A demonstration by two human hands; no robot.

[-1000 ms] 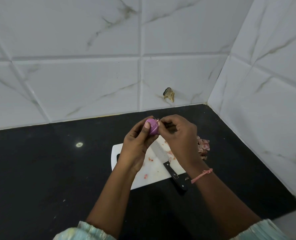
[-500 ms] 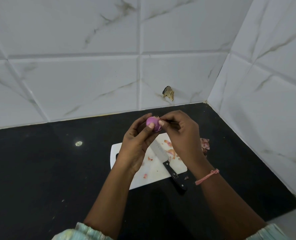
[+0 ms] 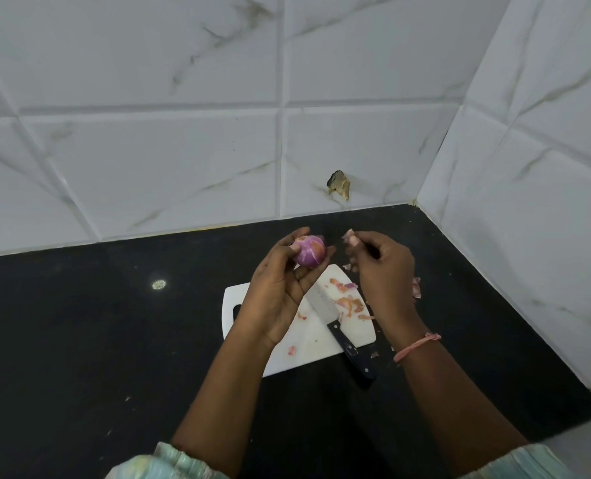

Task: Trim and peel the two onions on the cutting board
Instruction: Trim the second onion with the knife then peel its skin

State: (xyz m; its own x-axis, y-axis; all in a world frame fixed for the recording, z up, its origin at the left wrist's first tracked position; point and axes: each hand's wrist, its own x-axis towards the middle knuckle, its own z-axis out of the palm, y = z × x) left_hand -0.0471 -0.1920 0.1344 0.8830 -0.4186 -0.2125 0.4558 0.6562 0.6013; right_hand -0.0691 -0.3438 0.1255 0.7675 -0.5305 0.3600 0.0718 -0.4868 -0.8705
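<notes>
Our right hand is pulling away from the onion, pinching a thin, papery peel between its fingertips. We are cupping the smooth, round purple onion in our left hand, fingers curled around it. Below it, curled scraps are lying beside the knife on the flat white board.

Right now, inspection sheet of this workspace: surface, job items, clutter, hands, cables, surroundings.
Surface: black countertop with pale specks; white cutting board on it.
Job's things: one purple onion, partly peeled, held above the board; second onion not seen.
Clutter: onion skins on the board, more by its right edge; knife lying across the board.
Hands: left hand holds the onion; right hand pinches a peel strip.
Cables: nothing seen.
Surroundings: marbled white wall tiles, one chipped.
</notes>
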